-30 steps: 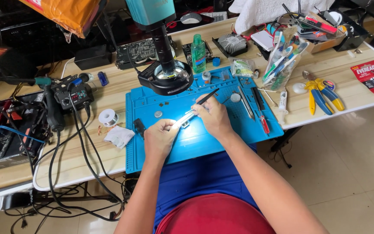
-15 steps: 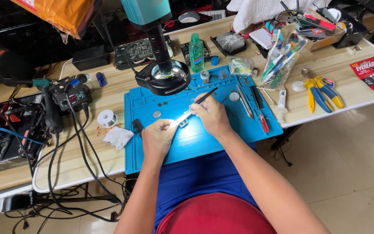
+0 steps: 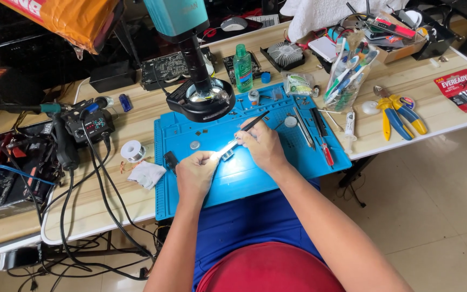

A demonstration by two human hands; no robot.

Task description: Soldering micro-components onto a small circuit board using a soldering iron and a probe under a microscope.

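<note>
Little has shifted: both hands stay over the blue mat (image 3: 255,178) on the table. Left hand (image 3: 195,173) still pinches a small bright part (image 3: 224,155); right hand (image 3: 263,145) keeps its grip on black tweezers (image 3: 251,124), tips at the part. Fine work continues under the microscope lamp (image 3: 204,100).

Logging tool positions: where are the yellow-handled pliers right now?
In the head view the yellow-handled pliers lie on the wooden table, right of the blue mat, beside the red battery pack.
</note>
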